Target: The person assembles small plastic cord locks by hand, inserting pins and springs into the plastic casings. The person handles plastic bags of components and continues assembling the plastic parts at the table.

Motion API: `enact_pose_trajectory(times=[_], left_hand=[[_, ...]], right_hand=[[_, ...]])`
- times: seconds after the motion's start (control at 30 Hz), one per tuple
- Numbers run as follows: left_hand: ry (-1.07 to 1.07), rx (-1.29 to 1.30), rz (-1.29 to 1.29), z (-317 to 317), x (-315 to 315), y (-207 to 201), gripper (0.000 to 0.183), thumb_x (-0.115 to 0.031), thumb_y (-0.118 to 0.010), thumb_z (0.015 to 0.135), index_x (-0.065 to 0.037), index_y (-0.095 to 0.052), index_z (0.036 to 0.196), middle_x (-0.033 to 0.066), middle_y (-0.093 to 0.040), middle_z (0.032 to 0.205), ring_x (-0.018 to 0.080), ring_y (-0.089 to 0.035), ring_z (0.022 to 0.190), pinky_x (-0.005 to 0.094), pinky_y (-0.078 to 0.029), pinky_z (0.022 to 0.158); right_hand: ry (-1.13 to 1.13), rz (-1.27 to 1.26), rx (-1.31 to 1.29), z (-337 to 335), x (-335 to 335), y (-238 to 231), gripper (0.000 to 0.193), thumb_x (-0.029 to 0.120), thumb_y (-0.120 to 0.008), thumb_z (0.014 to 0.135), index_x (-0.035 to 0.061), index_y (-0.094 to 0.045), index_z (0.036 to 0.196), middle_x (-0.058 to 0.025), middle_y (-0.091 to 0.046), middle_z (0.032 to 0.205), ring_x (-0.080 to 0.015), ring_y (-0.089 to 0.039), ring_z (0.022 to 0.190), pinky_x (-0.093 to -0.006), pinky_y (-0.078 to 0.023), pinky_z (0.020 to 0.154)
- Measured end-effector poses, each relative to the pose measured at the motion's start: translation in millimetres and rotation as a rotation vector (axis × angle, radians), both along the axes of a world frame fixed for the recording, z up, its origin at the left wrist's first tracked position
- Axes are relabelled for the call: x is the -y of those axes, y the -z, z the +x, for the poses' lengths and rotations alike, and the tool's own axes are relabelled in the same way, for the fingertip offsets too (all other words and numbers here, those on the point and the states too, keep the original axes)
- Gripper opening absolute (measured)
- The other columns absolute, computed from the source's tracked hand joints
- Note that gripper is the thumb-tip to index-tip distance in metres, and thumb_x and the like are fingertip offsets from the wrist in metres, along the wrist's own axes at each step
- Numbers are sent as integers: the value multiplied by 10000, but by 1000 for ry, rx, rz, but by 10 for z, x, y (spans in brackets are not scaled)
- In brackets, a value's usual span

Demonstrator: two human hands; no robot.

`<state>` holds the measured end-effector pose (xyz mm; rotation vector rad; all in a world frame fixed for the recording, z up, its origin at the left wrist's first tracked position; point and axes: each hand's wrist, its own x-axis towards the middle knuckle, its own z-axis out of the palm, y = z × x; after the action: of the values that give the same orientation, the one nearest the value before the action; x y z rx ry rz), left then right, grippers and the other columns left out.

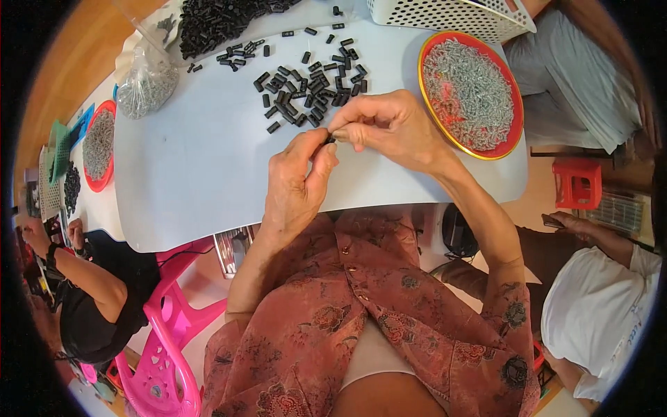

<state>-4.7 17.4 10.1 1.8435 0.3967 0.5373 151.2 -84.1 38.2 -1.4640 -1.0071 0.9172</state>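
My left hand (297, 177) pinches a small black cylindrical part (330, 140) between thumb and fingertips, just above the table's near half. My right hand (394, 131) meets it there, thumb and forefinger closed at the part's end; whether a tiny metal piece is between those fingers is hidden. Beyond both hands lies a loose spread of black cylindrical parts (299, 90) on the pale table (194, 167). To the right of my right hand stands a red, gold-rimmed plate (511, 128) holding many small silvery screw-like pieces (472, 90).
A heap of black parts (222, 24) lies at the far edge. At the far left sits a clear bag (146, 83) of metal pieces; a white perforated basket (451, 17) is far right. A co-worker (97, 292) works at left near a pink chair (170, 347). Others sit at right.
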Motion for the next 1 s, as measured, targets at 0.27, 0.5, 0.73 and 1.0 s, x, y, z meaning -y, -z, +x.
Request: enact_pose_trajectory(times=[0.27, 0.5, 0.73, 1.0], left_hand=[[69, -7, -72, -8, -6, -60, 140, -72, -526, 909, 26, -579, 994, 106, -608, 708, 149, -580, 648, 269, -452, 597], [-9, 112, -237, -22, 29, 57, 163, -100, -521, 930, 34, -576, 1006, 55, -620, 715, 89, -543, 676, 234, -439, 621], [-13, 113, -283, -62, -7, 97, 174, -97, -527, 928, 49, -568, 1013, 64, -627, 720, 100, -560, 686, 241, -448, 630], [-7, 61, -269, -82, 3, 34, 156, -70, -536, 904, 47, -567, 1002, 93, -627, 691, 136, -585, 640, 264, -464, 615]], right_hand=[[47, 46, -98, -78, -27, 118, 96, 103, -698, 822, 16, -666, 843, 7, -603, 671, -35, -493, 574, -191, -394, 504], [23, 11, -43, -49, -106, 70, 89, 76, -609, 864, 6, -657, 891, 2, -605, 674, -39, -496, 561, -206, -408, 500], [196, 33, 1028, 689, -641, 24, 191, 68, -581, 833, 22, -652, 1003, -111, -632, 701, -185, -570, 565, -297, -469, 563], [108, -181, 1258, 904, -1056, 151, 143, 138, -633, 765, 41, -689, 854, -151, -641, 685, -319, -623, 634, -400, -500, 630]])
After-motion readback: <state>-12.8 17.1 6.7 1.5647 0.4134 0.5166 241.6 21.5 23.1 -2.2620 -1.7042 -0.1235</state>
